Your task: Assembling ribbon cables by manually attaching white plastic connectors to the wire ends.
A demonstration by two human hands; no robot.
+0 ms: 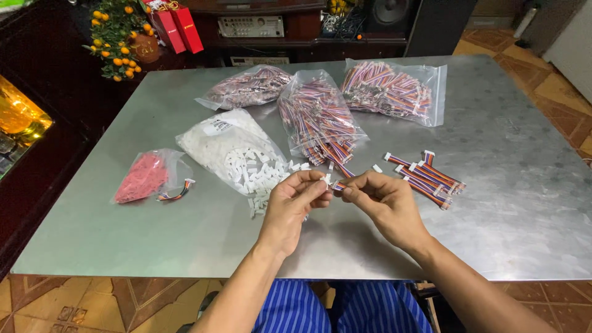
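On a bare steel table [505,203]: left hand [295,200] pinching small white plastic connector [325,179], right hand [382,200] pinching limp multicoloured ribbon wire [338,185] near its tip; light, likely fiddly.

Centred on the metal table [493,234]: left hand [295,206] and right hand [382,203], pinching a small connector [325,180] between them. Just left of the hands, a spilled bag of connectors [231,151]; further left, a small bag [145,176]. Right, a pile of wire harnesses [425,177]. Behind, three bags of wires [317,114].
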